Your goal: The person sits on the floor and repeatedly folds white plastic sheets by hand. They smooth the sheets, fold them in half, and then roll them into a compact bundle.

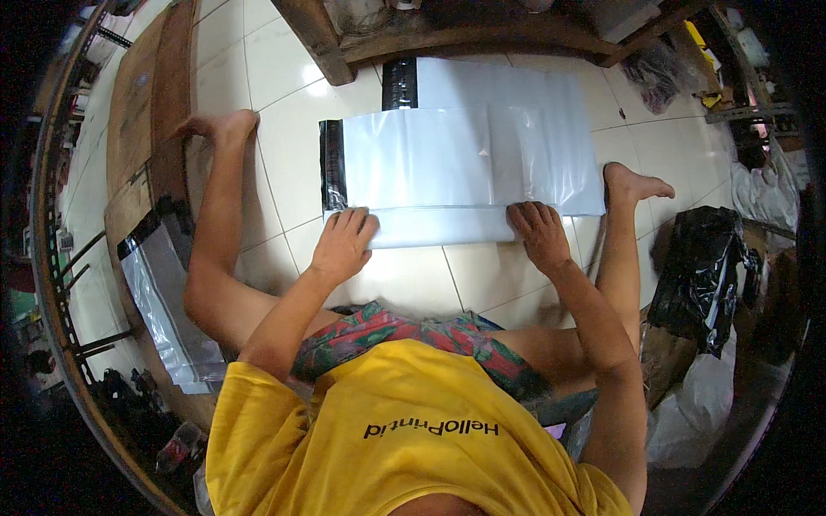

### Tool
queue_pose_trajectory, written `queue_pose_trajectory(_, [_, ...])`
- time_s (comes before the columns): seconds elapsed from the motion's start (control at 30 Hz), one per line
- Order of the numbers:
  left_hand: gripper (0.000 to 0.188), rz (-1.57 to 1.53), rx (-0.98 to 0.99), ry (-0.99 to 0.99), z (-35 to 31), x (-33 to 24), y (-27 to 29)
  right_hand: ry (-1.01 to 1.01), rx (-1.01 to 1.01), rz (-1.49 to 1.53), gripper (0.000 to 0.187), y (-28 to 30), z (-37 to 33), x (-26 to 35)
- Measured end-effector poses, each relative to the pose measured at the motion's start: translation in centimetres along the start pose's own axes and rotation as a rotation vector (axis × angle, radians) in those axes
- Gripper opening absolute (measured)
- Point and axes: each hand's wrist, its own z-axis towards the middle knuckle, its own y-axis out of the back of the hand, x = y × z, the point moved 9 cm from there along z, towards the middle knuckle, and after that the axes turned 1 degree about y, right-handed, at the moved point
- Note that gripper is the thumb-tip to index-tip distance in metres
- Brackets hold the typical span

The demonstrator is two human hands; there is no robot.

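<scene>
A white plastic mailing bag [430,159] with a black strip along its left end lies flat on the tiled floor between my legs. Its near edge is folded over into a long narrow band. My left hand [346,243] grips the left end of this band, fingers bent over the fold and thumb toward its near side. Near the right end, my right hand [539,236] holds the same fold with curled fingers, its thumb mostly hidden. Partly under the bag's far side lies another white mailing bag [516,82], also with a black strip.
A wooden table frame [482,47] stands just beyond the bags. My bare legs stretch out on both sides. More white bags [168,297] lie at left beside a flat cardboard piece [142,112]. Crumpled black plastic [701,271] sits at right, near metal shelving [748,112].
</scene>
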Motion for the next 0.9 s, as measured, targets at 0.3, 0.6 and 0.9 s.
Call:
queue_pose_trajectory(0.3, [0.070, -0.513, 0.311, 0.488, 1.6, 11.4, -1.0, -0.461, 0.179, 0.762, 0.062, 1.4, 4.1, -11.7])
queue_pose_trajectory(0.6, [0.058, -0.101, -0.233, -0.093, 5.3, 1.0, 4.2, -0.523, -0.258, 0.293, 0.053, 2.7, 5.2, -11.1])
queue_pose_trajectory(0.9, [0.049, -0.236, 0.306, 0.193, 11.8, 5.1, 1.8, 0.084, -0.034, 0.300, 0.044, 4.0, 10.4, -4.1])
